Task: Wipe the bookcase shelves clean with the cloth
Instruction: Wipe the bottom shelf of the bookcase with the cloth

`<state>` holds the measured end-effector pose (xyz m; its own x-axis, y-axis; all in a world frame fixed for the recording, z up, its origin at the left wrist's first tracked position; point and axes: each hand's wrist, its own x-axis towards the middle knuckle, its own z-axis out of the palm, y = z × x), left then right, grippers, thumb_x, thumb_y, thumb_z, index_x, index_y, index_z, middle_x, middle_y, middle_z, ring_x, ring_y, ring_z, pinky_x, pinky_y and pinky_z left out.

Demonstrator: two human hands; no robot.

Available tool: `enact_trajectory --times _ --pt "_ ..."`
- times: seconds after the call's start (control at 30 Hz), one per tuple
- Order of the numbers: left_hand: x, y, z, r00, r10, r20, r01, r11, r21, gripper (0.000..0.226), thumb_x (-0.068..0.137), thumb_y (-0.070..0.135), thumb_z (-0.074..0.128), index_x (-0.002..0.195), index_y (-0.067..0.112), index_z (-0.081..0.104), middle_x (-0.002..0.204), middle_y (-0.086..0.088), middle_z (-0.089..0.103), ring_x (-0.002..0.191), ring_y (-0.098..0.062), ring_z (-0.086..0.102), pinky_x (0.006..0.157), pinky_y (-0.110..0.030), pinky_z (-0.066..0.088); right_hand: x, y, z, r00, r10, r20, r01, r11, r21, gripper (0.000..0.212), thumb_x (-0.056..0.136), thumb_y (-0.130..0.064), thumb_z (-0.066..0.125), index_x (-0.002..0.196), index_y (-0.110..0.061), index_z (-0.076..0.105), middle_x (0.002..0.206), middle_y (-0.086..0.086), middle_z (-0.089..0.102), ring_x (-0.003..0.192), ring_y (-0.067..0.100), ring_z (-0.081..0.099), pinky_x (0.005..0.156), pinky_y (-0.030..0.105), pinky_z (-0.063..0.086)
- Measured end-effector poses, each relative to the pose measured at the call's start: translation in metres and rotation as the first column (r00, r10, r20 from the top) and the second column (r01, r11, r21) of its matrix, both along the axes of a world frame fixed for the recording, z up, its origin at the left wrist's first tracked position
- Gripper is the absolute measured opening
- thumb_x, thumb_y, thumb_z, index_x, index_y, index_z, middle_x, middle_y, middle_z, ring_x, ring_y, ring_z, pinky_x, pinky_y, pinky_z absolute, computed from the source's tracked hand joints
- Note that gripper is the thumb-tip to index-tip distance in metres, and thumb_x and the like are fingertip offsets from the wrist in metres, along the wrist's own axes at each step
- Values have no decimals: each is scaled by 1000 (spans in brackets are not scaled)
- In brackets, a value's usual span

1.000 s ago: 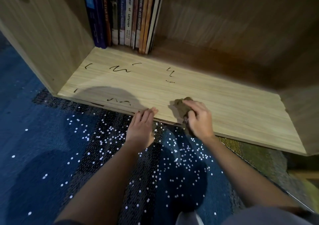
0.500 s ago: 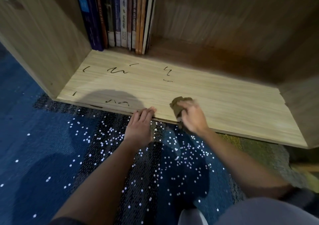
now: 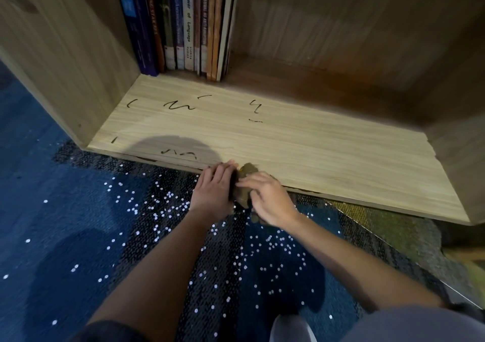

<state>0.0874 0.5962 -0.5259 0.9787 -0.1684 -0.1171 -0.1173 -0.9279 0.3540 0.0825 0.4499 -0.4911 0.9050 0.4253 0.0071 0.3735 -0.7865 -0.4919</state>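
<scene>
At the front edge of the bottom shelf (image 3: pixel 315 153), a brown cloth (image 3: pixel 248 171) is gripped by the right hand (image 3: pixel 270 200), with the fingers curled over it. Just beside the cloth, the left hand (image 3: pixel 214 187) is laid on the shelf edge with straight fingers. Black marks (image 3: pixel 181 105) are seen on the wood. Books (image 3: pixel 183 21) are stood at the back left.

Crumpled brown cloth (image 3: pixel 245 181), seemingly at shelf (image 3: pixel 315 153) edge

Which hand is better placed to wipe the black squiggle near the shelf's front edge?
Right. The right hand holds the cloth at the shelf edge, close to that squiggle; the left hand rests flat beside it, holding nothing.
</scene>
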Motion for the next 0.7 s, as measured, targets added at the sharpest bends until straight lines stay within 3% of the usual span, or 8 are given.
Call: enact_trajectory --times 0.07,0.13,0.23,0.33,0.4,0.53,0.63,0.7 --pt "2 0 0 1000 3 2 -3 1000 3 76 88 19 49 149 18 5 152 1 18 141 -24 9 118 -36 1 27 -7 17 991 -121 -58 126 987 101 41 87 8 37 113 -10 65 120 11 62 95 24 61 80 22 50" --pt "0 2 -1 1000 10 2 -10 1000 -7 73 87 16 49 148 19 8 151 1 20 140 -23 10 117 -36 3 62 -26 23 962 -271 -15 271 959 84 40 87 6 37 113 -9 64 118 13 62 82 21 59 59 18 49" --pt "-2 2 0 1000 8 4 -7 999 -33 71 86 16 51 147 23 14 150 4 22 138 -21 15 117 -35 6 55 -33 4 956 -289 40 292 951 -101 43 86 4 38 121 -11 59 127 10 56 100 21 58 75 24 52" --pt "1 2 5 999 19 28 -17 999 -44 73 86 17 52 147 25 14 151 6 23 137 -20 18 117 -35 10 10 -16 -8 994 -60 87 68 994 -86 41 86 6 39 117 -9 62 124 5 60 119 19 50 108 29 35" --pt "7 5 9 997 37 69 -34 999 -40 68 87 17 53 147 26 22 149 6 30 135 -20 25 114 -35 19 16 -11 5 1000 -11 20 11 1000 14 37 87 7 38 105 -5 68 116 10 64 112 22 54 108 31 35" --pt "12 -1 16 988 130 85 -121 988 -100 51 86 7 48 133 26 49 136 5 48 124 -22 40 104 -36 32 50 -17 14 974 -227 20 225 973 53 35 89 3 38 110 -7 64 120 9 61 114 20 51 102 30 39" --pt "19 -9 27 978 196 72 -181 968 -174 40 89 5 46 124 21 58 131 2 53 120 -24 46 105 -38 34 30 -6 2 995 -100 14 101 993 -57 38 87 4 38 110 -10 66 120 4 61 114 17 52 102 24 37" --pt "31 -9 34 974 211 78 -192 961 -198 41 89 4 45 125 20 56 133 1 51 122 -22 44 107 -38 31 24 -2 6 996 -66 -60 72 992 100 36 88 5 38 104 -6 69 113 8 65 107 18 55 103 30 39"
